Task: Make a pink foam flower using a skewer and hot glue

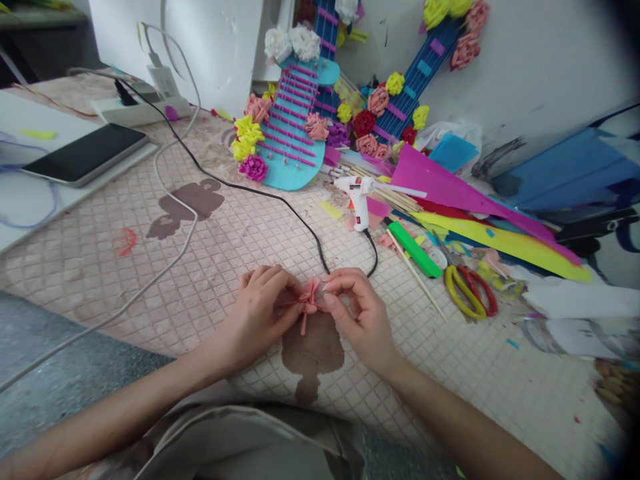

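Observation:
My left hand (pixel 263 300) and my right hand (pixel 357 310) meet low in the middle of the view, over a quilted pink cloth (pixel 210 267). Between them is a small pink foam flower (pixel 306 300) with a strip hanging down from it. The left hand's fingers are curled and pinch the flower from the left. The right hand's thumb and forefinger pinch its right edge. Both hands hover just above the cloth.
A white glue gun (pixel 359 200) lies beyond the hands, its black cord (pixel 280 197) running left to a power strip (pixel 140 110). Scissors (pixel 470 290), a green cutter (pixel 415 250), sticks and coloured foam sheets (pixel 500 240) lie right. Foam guitars with flowers (pixel 295 133) stand behind. A phone (pixel 85 153) lies left.

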The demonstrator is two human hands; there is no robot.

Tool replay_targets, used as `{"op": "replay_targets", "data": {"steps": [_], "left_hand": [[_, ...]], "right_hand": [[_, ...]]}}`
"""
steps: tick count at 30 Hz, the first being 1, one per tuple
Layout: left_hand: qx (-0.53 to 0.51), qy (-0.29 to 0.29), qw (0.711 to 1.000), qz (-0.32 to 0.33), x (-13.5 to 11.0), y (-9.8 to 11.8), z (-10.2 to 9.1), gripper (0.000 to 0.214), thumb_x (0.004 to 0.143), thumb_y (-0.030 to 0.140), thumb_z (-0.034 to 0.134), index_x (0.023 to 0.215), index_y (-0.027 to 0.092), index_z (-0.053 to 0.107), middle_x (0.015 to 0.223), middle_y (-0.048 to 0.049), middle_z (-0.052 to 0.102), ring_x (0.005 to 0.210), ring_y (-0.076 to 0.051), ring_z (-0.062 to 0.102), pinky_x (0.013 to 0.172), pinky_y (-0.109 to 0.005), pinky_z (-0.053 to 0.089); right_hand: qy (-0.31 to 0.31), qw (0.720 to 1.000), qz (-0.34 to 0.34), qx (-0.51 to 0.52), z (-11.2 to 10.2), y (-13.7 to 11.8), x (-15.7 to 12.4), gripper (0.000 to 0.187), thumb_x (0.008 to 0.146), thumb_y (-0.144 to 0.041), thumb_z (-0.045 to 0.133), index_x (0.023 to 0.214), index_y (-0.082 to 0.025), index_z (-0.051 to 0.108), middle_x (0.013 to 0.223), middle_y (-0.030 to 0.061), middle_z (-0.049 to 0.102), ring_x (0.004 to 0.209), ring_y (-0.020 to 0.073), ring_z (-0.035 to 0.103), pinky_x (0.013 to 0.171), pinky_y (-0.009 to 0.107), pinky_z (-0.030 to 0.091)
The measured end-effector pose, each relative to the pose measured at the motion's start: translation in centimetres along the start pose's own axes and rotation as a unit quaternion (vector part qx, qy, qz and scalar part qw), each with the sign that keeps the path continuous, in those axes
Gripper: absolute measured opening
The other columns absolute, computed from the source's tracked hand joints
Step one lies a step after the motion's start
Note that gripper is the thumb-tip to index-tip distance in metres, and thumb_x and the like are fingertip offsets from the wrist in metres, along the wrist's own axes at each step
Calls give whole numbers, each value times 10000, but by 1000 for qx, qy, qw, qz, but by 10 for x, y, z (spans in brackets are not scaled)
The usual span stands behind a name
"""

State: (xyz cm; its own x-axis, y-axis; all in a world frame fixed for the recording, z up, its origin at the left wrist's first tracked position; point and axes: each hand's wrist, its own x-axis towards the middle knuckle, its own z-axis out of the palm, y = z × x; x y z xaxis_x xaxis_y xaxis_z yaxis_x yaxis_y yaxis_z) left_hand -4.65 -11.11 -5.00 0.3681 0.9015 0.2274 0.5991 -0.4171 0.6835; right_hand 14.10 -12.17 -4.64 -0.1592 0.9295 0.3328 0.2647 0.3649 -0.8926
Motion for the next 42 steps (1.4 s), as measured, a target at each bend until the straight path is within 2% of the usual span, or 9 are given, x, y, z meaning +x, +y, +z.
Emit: {"op": "replay_targets", "data": {"steps": [3, 7, 11, 16, 22, 29, 33, 38, 42], "left_hand": [[-1, -1, 1000, 3, 0, -2, 1, 126, 868, 328, 597, 849, 211, 551, 872, 2, 617, 855, -186, 539, 790, -362, 345], [-1, -3, 1000, 2, 0, -3, 2, 93, 866, 292, 594, 854, 211, 551, 875, 2, 614, 860, -187, 533, 794, -366, 341], [-1, -3, 1000, 0, 0, -3, 2, 95, 869, 299, 585, 842, 213, 554, 865, -3, 616, 844, -188, 528, 789, -367, 338], [-1, -2, 1000, 4, -1, -2, 1, 73, 871, 284, 572, 852, 217, 550, 866, 1, 619, 853, -186, 534, 797, -367, 332], [-9, -1, 1000, 9, -1, -3, 0, 68, 865, 276, 554, 836, 215, 552, 871, -10, 624, 867, -200, 548, 808, -378, 344], [-6, -4, 1000, 9, -1, -4, 0, 72, 869, 283, 548, 849, 215, 559, 883, -12, 622, 877, -206, 547, 825, -381, 356], [-4, -1, 1000, 14, -1, -5, 1, 78, 866, 290, 560, 857, 212, 561, 887, -11, 617, 874, -204, 544, 828, -379, 361], [9, 3, 1000, 10, -1, -5, 1, 64, 857, 276, 571, 858, 212, 575, 888, -12, 625, 884, -209, 539, 821, -379, 369], [0, 4, 1000, 8, 0, -1, 0, 94, 858, 306, 578, 856, 212, 577, 899, -13, 634, 896, -209, 547, 837, -383, 374]], "right_hand": [[21, 997, 37, 60, -8, 0, 2, 31, 857, -207, 603, 867, -234, 592, 1002, 25, 601, 976, 165, 572, 858, 340, 460], [79, 982, 93, 142, -23, 7, 8, 45, 879, -251, 597, 846, -235, 571, 812, -17, 618, 708, 109, 558, 699, 282, 455], [133, 973, 99, 160, -36, 15, 14, 157, 889, -314, 594, 779, -222, 531, 626, -52, 508, 577, 88, 446, 581, 245, 378], [139, 966, 140, 164, -39, 16, 12, 334, 922, -449, 511, 693, -209, 478, 510, -70, 382, 484, 82, 365, 499, 237, 315], [138, 953, 179, 202, -37, 20, 15, 465, 902, -599, 416, 731, -199, 580, 610, 4, 585, 531, 111, 494, 508, 251, 385], [144, 949, 170, 225, -41, 25, 19, 409, 871, -571, 494, 761, -192, 602, 662, 5, 611, 547, 105, 512, 529, 249, 414], [135, 966, 147, 167, -46, 28, 19, 228, 773, -396, 698, 787, -198, 584, 697, -26, 615, 565, 85, 516, 564, 233, 425], [141, 984, 99, 40, -56, 23, 15, 243, 867, -396, 590, 730, -205, 528, 551, -59, 518, 455, 74, 417, 456, 224, 330], [175, 980, 66, -62, -64, 22, 13, 401, 936, -447, 450, 611, -212, 445, 459, -66, 389, 421, 80, 358, 442, 244, 282]]}}
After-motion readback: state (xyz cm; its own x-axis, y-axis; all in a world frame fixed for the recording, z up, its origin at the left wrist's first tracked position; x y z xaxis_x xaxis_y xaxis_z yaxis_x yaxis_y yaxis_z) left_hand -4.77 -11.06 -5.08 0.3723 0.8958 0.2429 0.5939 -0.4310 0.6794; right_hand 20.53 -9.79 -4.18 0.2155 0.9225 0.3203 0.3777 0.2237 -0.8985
